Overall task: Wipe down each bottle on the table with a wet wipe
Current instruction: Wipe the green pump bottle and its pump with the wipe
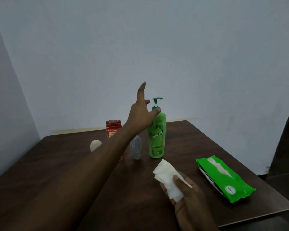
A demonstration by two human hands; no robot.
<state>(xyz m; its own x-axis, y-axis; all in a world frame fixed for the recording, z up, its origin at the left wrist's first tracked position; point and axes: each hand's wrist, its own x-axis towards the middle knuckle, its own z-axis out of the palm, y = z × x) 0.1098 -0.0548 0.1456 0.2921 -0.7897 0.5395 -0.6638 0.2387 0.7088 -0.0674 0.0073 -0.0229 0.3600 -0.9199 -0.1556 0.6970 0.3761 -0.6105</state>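
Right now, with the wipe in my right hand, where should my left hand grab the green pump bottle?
Probably the narrow neck of the green pump bottle, just under the pump, from its left, where your left hand is. It stands upright and tapers there; a small clear bottle crowds its lower left, and a high hold leaves the body free for the wipe.
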